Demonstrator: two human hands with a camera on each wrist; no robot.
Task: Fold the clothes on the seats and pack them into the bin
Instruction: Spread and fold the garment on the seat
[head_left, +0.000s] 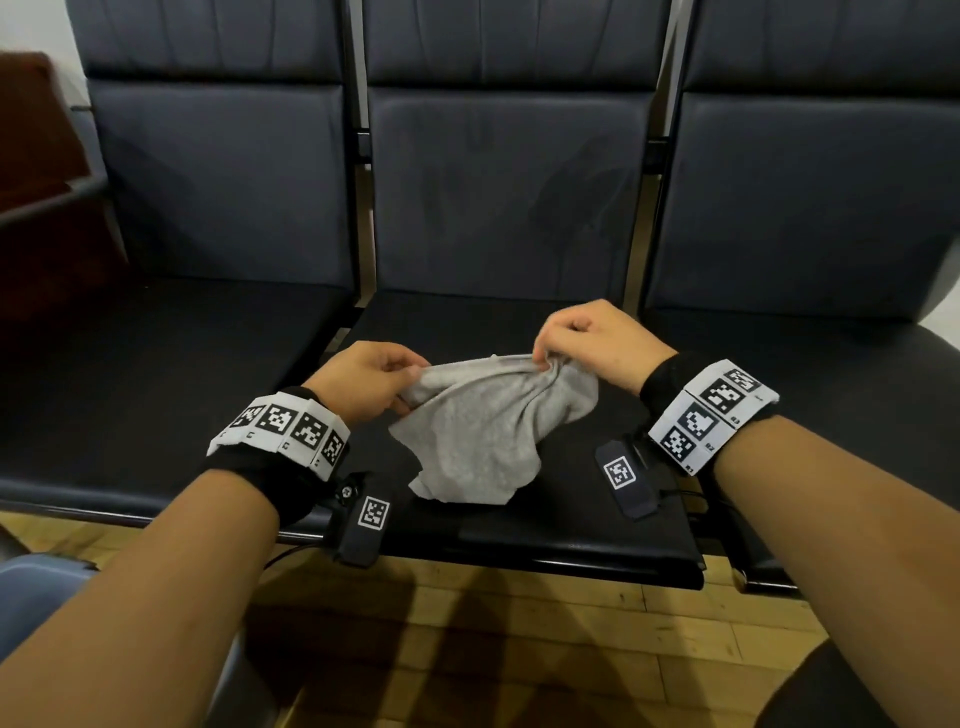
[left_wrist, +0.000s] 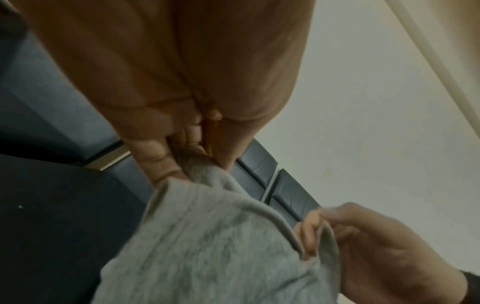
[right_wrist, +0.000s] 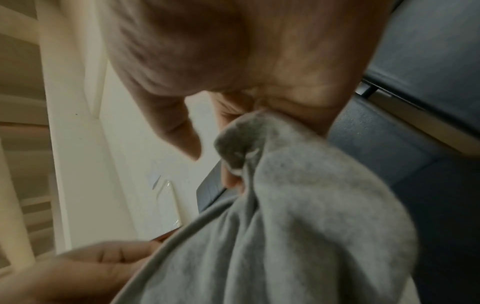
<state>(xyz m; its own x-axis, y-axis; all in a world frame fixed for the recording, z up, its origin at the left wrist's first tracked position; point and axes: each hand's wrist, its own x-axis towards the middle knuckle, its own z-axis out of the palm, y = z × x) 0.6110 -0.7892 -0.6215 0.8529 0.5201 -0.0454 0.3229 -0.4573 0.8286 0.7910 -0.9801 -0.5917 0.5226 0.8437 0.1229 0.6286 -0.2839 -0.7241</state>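
Observation:
A small light-grey garment (head_left: 483, 431) hangs bunched over the middle seat (head_left: 519, 540), its lower part resting on the cushion. My left hand (head_left: 363, 382) pinches its upper left edge, fingers curled round the cloth. My right hand (head_left: 587, 340) pinches the upper right edge, the fabric gathered under its fingers. In the left wrist view the grey garment (left_wrist: 207, 246) runs from my left hand (left_wrist: 182, 160) to the right hand (left_wrist: 363, 246). In the right wrist view the grey garment (right_wrist: 285, 205) is bunched in my right hand (right_wrist: 246, 123).
Three dark padded seats stand in a row: left seat (head_left: 156, 374), middle, right seat (head_left: 831, 364). A wooden floor (head_left: 519, 649) lies below. A blue-grey object (head_left: 36, 587) shows at the lower left edge. A dark red object (head_left: 36, 156) stands at the far left.

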